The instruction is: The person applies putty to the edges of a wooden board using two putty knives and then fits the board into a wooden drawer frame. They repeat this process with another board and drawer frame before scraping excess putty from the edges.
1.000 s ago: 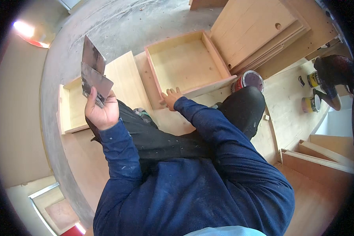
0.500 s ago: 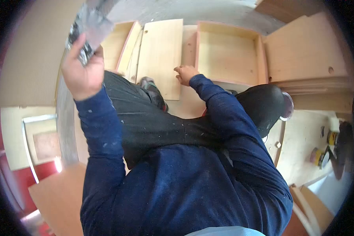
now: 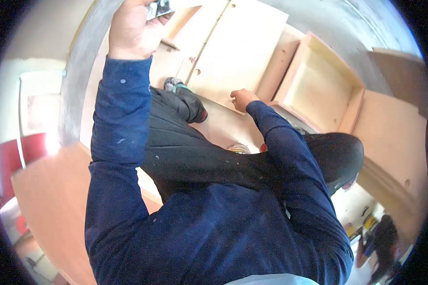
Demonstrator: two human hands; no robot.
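Plywood lies about you on the floor: one flat panel (image 3: 238, 47) and one open drawer box (image 3: 318, 88) just beside the panel's right edge. Your right hand (image 3: 242, 99) is on the panel's near edge with its fingers bent; you cannot tell whether it grips the edge or only touches it. Your left hand (image 3: 133, 26) is raised at the top of the view, closed round metal scraper blades (image 3: 158, 8). Only a sliver of them shows, so their number cannot be counted. One shoe (image 3: 185, 97) sits by the panel's near corner.
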